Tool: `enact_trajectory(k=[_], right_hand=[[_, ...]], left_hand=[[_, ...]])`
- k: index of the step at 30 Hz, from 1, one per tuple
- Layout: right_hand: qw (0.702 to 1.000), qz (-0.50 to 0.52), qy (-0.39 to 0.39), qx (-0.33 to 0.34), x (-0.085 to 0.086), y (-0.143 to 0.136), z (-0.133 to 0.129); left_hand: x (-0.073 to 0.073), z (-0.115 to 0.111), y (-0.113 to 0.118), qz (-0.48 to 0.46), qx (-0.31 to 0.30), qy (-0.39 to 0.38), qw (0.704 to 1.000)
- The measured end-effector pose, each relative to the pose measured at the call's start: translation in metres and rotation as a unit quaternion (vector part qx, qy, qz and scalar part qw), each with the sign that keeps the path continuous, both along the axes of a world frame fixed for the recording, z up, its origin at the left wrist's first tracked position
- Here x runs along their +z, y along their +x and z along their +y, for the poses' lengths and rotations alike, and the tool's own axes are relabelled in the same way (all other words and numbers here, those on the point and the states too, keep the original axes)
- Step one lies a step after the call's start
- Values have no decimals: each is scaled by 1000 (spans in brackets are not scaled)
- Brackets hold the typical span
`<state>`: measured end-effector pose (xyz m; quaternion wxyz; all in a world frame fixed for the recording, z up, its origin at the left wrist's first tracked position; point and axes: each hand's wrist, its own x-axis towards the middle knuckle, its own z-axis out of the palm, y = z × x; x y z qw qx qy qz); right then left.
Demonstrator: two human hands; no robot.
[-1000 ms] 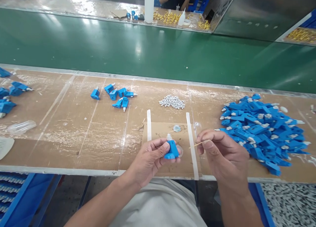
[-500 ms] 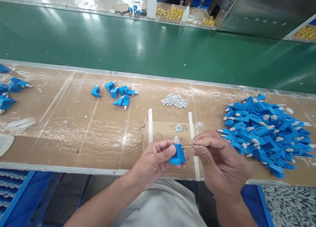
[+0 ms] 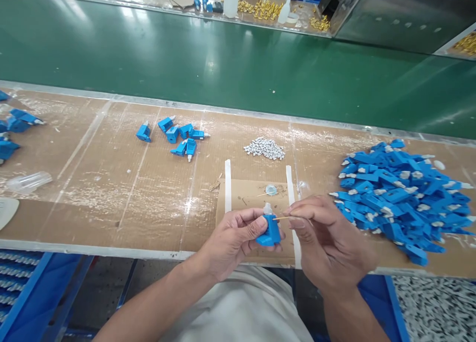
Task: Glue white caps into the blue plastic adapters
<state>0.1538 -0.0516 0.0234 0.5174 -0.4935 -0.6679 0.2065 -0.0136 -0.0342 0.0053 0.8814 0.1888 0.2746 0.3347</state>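
Observation:
My left hand is closed around a blue plastic part with a whitish tip pointing up. Between thumb and fingers, my right hand pinches a thin wooden stick, perhaps a toothpick. The stick's far end touches the upper side of the blue part; whether it enters a hole I cannot tell. Just beyond my hands, a small clear dish with bluish contents lies on a cardboard sheet, another thin stick beside it. Farther back is a heap of small grey-white pieces.
A big pile of blue parts covers the right of the table. Several more blue parts lie left of centre. Clear plastic tubes lie at far left. Behind the table runs a green belt; a person sits beyond it.
The view has shifted slightly. My hands keep the same hold, and the stick still touches the blue part, at a slightly different angle.

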Motion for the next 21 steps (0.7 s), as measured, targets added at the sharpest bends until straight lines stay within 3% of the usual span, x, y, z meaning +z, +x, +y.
enact_trajectory(k=[8,15,18,21], right_hand=[[996,-72,7,53,5,3,-2],[990,130,-40,-24,4,13,-4],[994,72,-75,-40,-7,24,-9],[992,-17,-126,-12,-23,29,-17]], left_hand=[[-4,1,0,-17,4,1,1000],[-10,2,-7,-51,-17,-56,997],[-13,3,-9,-64,-20,-74,995],[-16,4,-10,-67,-22,-77,995]])
